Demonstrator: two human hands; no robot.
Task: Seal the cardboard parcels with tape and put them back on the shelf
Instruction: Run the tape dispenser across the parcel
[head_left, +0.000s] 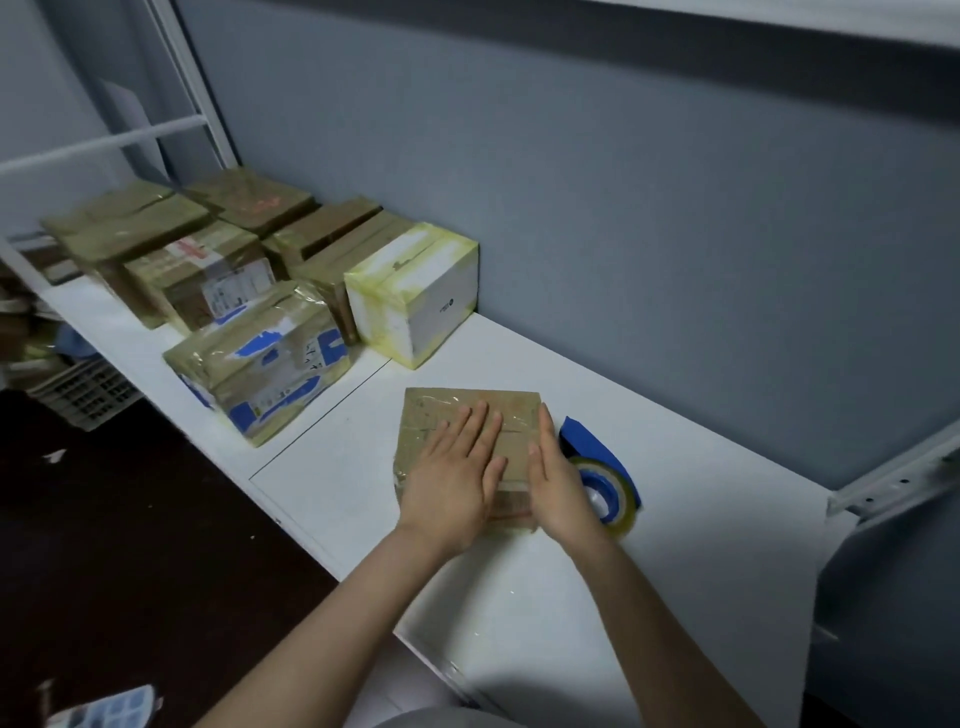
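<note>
A flat brown cardboard parcel (441, 410) covered in clear tape lies on the white shelf (675, 519) in front of me. My left hand (457, 473) rests flat on its top with straight, spread fingers. My right hand (553, 478) lies with straight fingers along the parcel's right edge. A blue tape dispenser (605, 467) with a roll of clear tape sits on the shelf just right of my right hand, partly hidden by it.
Several taped parcels (260, 358) stand grouped on the shelf's left end, with a white box (415, 291) nearest. A grey wall rises behind. White metal frame bars (893, 478) cross at the right. A plastic crate (83, 389) sits on the dark floor at the left.
</note>
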